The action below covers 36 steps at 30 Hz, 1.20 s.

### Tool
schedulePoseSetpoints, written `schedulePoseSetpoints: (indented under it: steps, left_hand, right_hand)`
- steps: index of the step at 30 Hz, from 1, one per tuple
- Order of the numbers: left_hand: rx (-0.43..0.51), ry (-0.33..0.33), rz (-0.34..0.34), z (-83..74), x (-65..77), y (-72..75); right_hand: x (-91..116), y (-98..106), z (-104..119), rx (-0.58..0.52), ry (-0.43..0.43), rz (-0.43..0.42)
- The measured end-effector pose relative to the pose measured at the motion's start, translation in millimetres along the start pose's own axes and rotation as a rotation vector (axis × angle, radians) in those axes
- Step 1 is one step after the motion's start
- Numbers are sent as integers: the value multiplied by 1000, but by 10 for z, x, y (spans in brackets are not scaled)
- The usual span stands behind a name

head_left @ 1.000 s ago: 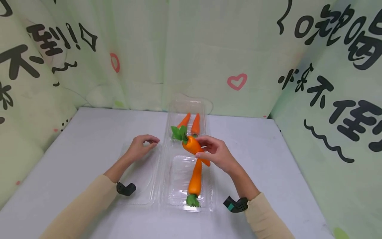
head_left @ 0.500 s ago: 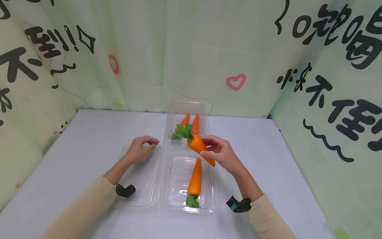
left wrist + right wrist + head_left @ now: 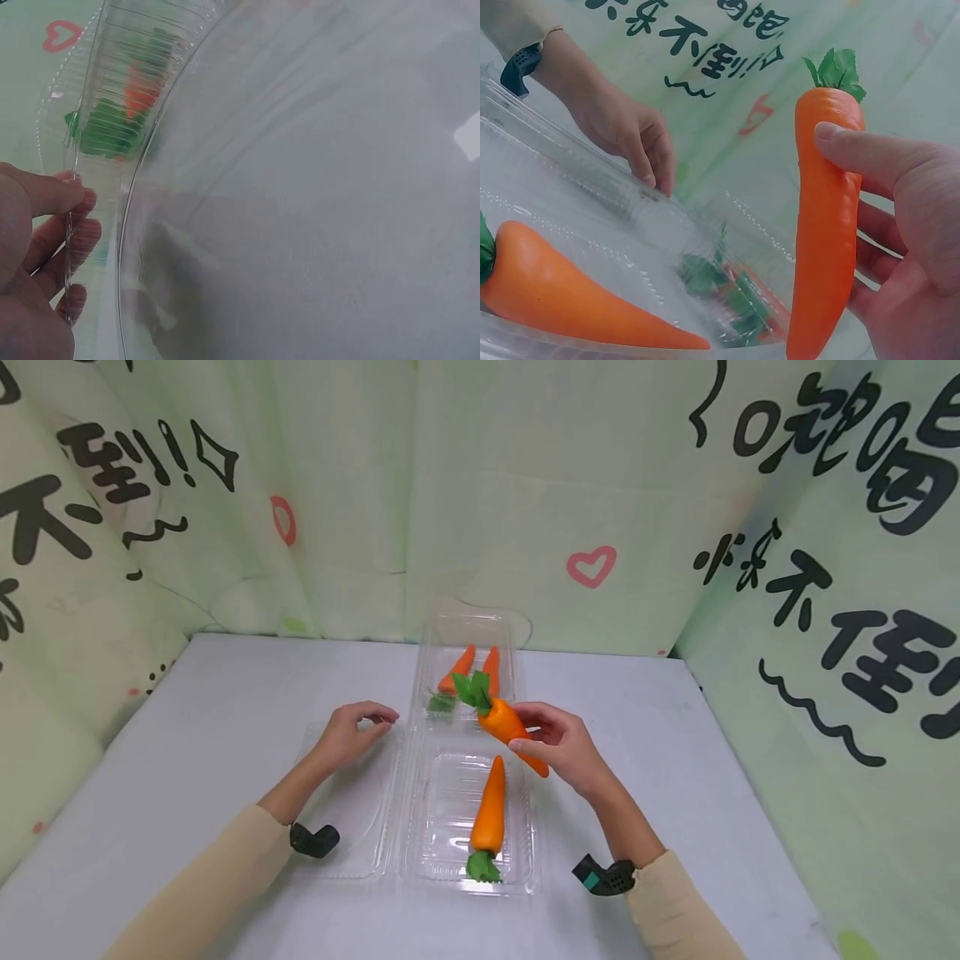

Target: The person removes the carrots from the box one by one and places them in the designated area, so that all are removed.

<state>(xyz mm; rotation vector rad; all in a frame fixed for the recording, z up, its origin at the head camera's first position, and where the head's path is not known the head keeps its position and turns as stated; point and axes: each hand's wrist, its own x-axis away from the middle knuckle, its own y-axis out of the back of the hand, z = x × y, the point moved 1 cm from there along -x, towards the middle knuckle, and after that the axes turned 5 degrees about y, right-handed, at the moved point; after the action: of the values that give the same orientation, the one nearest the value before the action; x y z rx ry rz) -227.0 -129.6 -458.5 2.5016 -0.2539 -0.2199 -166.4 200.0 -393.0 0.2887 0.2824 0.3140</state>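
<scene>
My right hand holds an orange toy carrot with green leaves, thumb on one side and fingers behind it, as the right wrist view shows. The carrot is tilted above a clear plastic box, its leaves toward the far left. Another carrot lies in that box, tip pointing away from me. To the left, my left hand pinches the rim of the box's opened clear lid between thumb and fingers.
A second clear box stands behind, with two carrots in it, partly covered by the held carrot. The white table ends at pale green curtains printed with black lettering, at the back and sides.
My right hand has moved a little to the right with its carrot, away from above the carrot in the near box. My left hand has stayed at the lid's rim.
</scene>
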Motion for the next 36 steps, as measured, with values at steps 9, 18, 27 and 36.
schedulePoseSetpoints:
  steps: [9, 18, 27, 36]
  left_hand:
    - [3, -5, -2, -2, 2, 8]
    - [-1, 23, 10, -12, 21, 8]
    - [2, 15, 13, -2, 11, 10]
    - [2, 2, 12, -34, 10, 27]
  right_hand:
    - [19, 25, -8, 19, -12, -26]
    - [38, 50, -37, 35, -14, -42]
    - [55, 73, -56, 50, -35, -56]
    - [58, 91, -118, 62, -48, -73]
